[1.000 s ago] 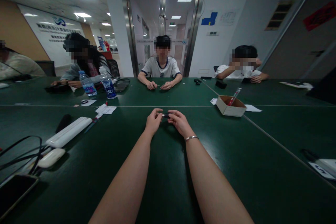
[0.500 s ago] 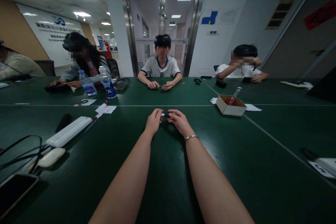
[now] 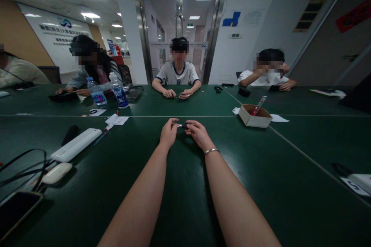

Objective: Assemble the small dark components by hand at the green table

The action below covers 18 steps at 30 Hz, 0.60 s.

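Observation:
A small black-and-silver stick [image 3: 182,126] lies level between my two hands, just above the dark green table [image 3: 185,185]. Its kind is too small to make out. My right hand [image 3: 198,133] grips the black end between thumb and fingers, and a silver bracelet [image 3: 211,151] circles that wrist. At the silver end is my left hand [image 3: 168,132], thumb against the tip and index finger raised clear of it. The other left fingers are partly hidden behind the hand.
A cardboard box [image 3: 255,120] holding a red-and-clear tube stands to the right. Leftward lie a white power bank [image 3: 77,145], a white rounded case [image 3: 57,173], black cables and a phone [image 3: 19,214]. Two bottles [image 3: 118,92] stand farther back. Several people sit across the table.
My left index finger has lifted off the stick's silver end and straightened, and the left hand has shifted slightly left. My right hand has stayed put on the black end.

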Motion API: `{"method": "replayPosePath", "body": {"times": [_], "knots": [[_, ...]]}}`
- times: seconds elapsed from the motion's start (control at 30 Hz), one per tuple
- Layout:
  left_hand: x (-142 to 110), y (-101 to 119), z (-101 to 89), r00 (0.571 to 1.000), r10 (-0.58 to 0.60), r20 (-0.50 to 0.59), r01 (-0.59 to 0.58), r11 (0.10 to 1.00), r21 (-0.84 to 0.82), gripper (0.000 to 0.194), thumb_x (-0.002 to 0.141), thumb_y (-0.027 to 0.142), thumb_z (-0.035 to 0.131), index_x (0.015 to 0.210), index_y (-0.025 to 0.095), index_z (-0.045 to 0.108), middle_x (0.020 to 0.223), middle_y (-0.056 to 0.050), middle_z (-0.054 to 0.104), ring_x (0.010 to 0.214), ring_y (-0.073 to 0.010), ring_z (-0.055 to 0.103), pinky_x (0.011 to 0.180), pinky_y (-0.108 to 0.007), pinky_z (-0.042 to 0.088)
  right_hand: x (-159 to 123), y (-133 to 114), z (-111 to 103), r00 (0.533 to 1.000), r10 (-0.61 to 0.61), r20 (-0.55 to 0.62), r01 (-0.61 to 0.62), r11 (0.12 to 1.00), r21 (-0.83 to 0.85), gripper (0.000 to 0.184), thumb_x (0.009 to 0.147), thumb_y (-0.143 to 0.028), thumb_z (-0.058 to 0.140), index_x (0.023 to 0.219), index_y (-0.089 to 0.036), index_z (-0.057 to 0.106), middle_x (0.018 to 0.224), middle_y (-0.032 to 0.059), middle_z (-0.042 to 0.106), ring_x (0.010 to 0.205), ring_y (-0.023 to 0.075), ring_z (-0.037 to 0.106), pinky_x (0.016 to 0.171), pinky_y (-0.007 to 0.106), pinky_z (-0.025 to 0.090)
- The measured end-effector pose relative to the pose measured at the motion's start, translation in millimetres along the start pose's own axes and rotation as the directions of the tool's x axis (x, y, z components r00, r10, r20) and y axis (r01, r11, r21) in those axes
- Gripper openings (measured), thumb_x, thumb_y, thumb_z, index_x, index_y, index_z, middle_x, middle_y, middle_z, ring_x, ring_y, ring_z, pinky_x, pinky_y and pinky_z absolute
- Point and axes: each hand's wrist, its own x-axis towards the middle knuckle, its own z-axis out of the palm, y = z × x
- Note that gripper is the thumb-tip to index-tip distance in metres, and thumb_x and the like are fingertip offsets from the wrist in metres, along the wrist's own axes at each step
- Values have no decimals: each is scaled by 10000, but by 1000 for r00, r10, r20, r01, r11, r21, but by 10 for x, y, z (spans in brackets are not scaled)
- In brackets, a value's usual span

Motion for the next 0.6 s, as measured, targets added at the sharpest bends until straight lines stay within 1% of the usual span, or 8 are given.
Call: {"method": "replayPosePath", "body": {"times": [0.1, 0.27, 0.4, 0.6], "knots": [[1, -8, -9, 999, 37, -8, -37, 999, 11, 239, 842, 213, 495, 1041, 217, 626, 919, -34, 626, 739, -149, 577, 640, -238, 449, -6, -8, 5, 1000, 2, -2, -2, 1000, -9, 336, 610, -268, 851, 886, -174, 684, 694, 17, 655, 615, 138, 626, 571, 217, 517], [-6, -12, -16, 1000, 16, -2, -16, 999, 29, 198, 875, 315, 509, 998, 229, 638, 806, -17, 618, 705, -153, 570, 612, -236, 430, -18, -14, 10, 1000, 3, 1, -3, 1000, -7, 324, 609, -266, 838, 883, -174, 691, 702, 20, 655, 618, 142, 628, 575, 226, 521], [2, -20, -10, 1000, -2, 15, 2, 1000, 17, 202, 889, 341, 491, 968, 228, 639, 752, -10, 607, 700, -157, 575, 607, -238, 425, -13, -12, 11, 1000, 3, -3, -3, 1000, -7, 328, 601, -268, 836, 881, -176, 693, 703, 18, 655, 619, 140, 628, 576, 226, 523], [-5, -23, -8, 999, 21, 27, -20, 1000, -5, 185, 860, 269, 517, 995, 223, 635, 728, 2, 608, 674, -149, 574, 630, -243, 440, -18, -23, 16, 1000, 2, -16, -2, 1000, -12, 315, 607, -267, 835, 874, -182, 691, 709, 17, 659, 620, 149, 631, 566, 238, 526]]}}
